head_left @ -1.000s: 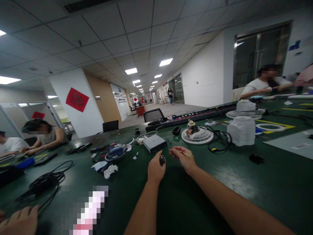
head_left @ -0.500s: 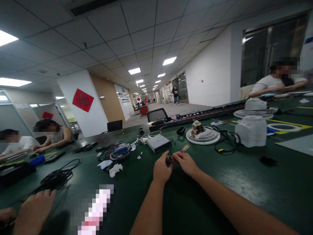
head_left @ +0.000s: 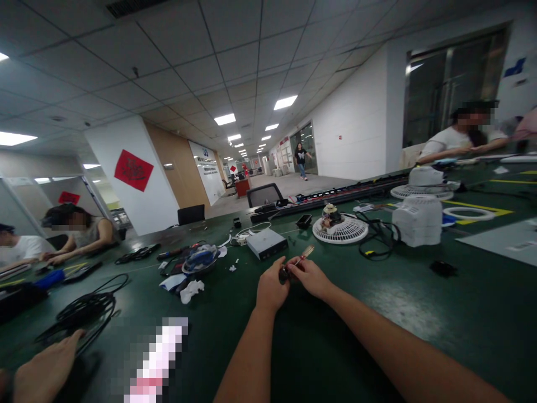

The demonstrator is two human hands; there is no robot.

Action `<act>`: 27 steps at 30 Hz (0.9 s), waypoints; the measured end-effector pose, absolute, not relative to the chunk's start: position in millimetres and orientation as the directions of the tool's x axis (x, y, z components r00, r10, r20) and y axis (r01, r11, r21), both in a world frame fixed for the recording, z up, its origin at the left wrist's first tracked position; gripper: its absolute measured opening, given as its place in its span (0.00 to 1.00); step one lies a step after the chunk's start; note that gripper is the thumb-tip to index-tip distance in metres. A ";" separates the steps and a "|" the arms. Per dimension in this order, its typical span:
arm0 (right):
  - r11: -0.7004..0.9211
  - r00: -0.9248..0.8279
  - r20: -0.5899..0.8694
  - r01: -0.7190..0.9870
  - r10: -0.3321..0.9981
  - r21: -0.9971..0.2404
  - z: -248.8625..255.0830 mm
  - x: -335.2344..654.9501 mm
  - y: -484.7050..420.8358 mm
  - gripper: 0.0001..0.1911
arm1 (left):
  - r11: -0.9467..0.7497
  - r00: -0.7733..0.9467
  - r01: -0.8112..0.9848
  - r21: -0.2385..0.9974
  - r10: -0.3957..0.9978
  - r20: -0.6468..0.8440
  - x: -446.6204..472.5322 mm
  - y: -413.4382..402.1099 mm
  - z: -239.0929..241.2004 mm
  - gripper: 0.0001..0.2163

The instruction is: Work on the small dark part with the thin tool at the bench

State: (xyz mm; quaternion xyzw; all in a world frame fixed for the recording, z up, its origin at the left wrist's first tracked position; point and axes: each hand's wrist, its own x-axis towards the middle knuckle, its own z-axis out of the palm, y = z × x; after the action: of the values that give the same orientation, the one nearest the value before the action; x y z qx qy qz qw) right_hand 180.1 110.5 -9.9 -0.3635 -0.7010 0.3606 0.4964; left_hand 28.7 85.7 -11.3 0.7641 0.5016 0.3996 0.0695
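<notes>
Over the green table, my left hand [head_left: 271, 286] is closed around a small dark rounded part [head_left: 284, 273], mostly hidden by the fingers. My right hand [head_left: 311, 277] meets it from the right, its fingers pinching a screwdriver [head_left: 307, 252] with a clear, reddish handle that points up and away. The screwdriver's other end is lost among the fingers, so I cannot tell whether it touches the part. Just beyond my hands lies a grey metal box [head_left: 267, 244]. A white round fan grille [head_left: 352, 230] carrying a motor [head_left: 331, 215] stands to its right.
At right are a white plastic housing [head_left: 418, 224], a black cable [head_left: 384, 238] and a dark flat piece [head_left: 443, 268]. Left lie crumpled tissue [head_left: 192, 291], a bowl of parts [head_left: 200, 260] and coiled black cable [head_left: 86, 310]. Another person's hand [head_left: 46, 366] reaches in at lower left.
The view has turned slightly right, shifting most things leftward. My hands keep their hold. At lower left, the other person's hand has moved lower and shows more of the cable coil.
</notes>
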 end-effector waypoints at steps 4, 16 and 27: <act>0.440 -0.215 0.419 0.059 0.882 -0.896 -10.2 179.4 110.4 0.10 | -0.507 0.185 0.695 0.509 0.811 0.555 27.7 86.7 -11.9 0.25; 0.407 -0.185 0.379 0.150 0.907 -0.901 -9.6 183.0 111.5 0.11 | -0.501 0.203 0.702 0.506 0.822 0.533 28.7 83.6 -6.8 0.25; 0.344 -0.168 0.339 -0.002 0.925 -0.939 -13.1 181.8 114.8 0.11 | -0.522 0.239 0.709 0.474 0.810 0.535 29.9 81.3 -4.8 0.26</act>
State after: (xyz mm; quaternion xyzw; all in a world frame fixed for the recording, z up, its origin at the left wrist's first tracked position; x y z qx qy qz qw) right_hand 181.8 114.8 -13.1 -0.3688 -0.6262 0.4382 0.5291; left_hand 29.9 81.3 -4.8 0.7844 0.4844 0.3818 0.0661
